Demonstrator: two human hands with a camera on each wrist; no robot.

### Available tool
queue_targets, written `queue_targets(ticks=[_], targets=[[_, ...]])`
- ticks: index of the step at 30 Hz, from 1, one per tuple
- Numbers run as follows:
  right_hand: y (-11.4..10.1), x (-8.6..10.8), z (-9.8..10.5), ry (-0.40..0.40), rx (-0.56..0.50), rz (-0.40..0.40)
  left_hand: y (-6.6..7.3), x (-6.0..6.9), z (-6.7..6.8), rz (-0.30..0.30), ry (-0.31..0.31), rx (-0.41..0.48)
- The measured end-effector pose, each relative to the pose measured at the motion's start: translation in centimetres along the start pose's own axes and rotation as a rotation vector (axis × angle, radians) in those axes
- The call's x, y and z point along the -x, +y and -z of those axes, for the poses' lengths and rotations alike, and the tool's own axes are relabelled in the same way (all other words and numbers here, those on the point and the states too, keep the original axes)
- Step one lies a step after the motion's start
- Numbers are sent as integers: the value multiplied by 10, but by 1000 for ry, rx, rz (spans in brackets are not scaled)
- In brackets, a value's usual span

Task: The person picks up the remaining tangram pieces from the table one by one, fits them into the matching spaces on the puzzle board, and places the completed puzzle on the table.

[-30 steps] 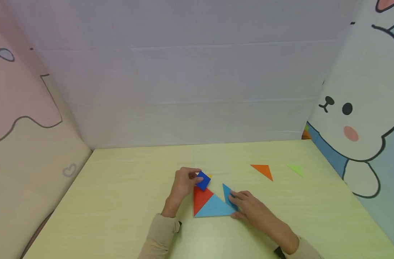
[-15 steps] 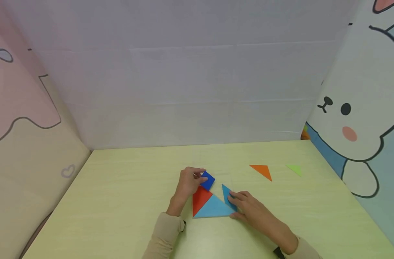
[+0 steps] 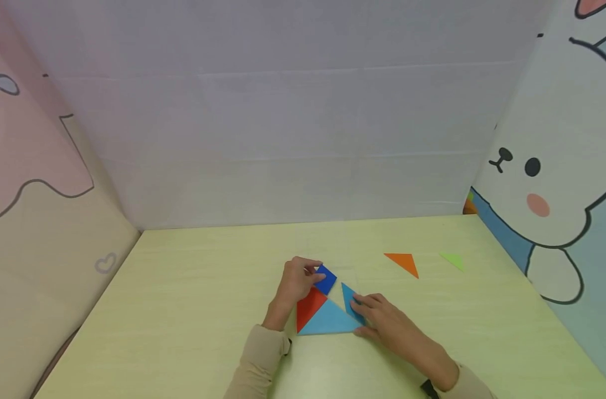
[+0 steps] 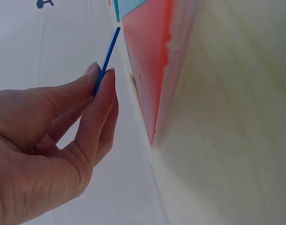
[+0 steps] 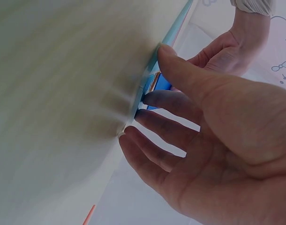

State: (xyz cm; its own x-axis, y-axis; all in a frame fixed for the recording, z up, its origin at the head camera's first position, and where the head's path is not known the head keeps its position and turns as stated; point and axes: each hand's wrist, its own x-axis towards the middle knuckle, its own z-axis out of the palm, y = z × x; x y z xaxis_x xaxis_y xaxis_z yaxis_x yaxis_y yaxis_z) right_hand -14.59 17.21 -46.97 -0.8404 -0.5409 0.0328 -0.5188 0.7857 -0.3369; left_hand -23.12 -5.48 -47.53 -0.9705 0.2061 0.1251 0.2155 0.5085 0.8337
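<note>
My left hand (image 3: 294,282) pinches a dark blue square tile (image 3: 327,280) between thumb and fingertips. In the left wrist view the blue tile (image 4: 107,61) is seen edge-on, held up off the surface. Below it lie a flat red triangle (image 3: 309,307) and a large light blue triangle (image 3: 329,321), side by side. My right hand (image 3: 385,320) rests its fingertips on a smaller blue triangle (image 3: 348,299), with the thumb by the light blue triangle's right corner. In the right wrist view the right hand's fingers (image 5: 169,124) bend loosely, apart from the thumb.
An orange triangle (image 3: 405,264) and a light green triangle (image 3: 453,260) lie farther back on the right of the pale yellow table (image 3: 208,277). A whitish sheet (image 3: 303,138) hangs behind the table. Printed cartoon panels (image 3: 557,166) stand at both sides.
My left hand has moved right with the blue square tile, from above the red triangle's left part toward the smaller blue triangle. A yellow bit seen behind it no longer shows. My right hand stays put.
</note>
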Motion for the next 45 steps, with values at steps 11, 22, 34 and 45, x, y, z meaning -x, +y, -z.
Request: queue_targets(ticks=[11,22,34,45], targets=[[1,-1,-1,6,-4,1,2,-3,-5,-12,-18,-43],[0,0,0,8,-10,12,6,-3,-8,20,-34,-71],[-1,0,0,22,1,42,12,0,-15,52,-22,-135],[0,1,-1,25,11,47,16,4,-22,26,-36,-254]])
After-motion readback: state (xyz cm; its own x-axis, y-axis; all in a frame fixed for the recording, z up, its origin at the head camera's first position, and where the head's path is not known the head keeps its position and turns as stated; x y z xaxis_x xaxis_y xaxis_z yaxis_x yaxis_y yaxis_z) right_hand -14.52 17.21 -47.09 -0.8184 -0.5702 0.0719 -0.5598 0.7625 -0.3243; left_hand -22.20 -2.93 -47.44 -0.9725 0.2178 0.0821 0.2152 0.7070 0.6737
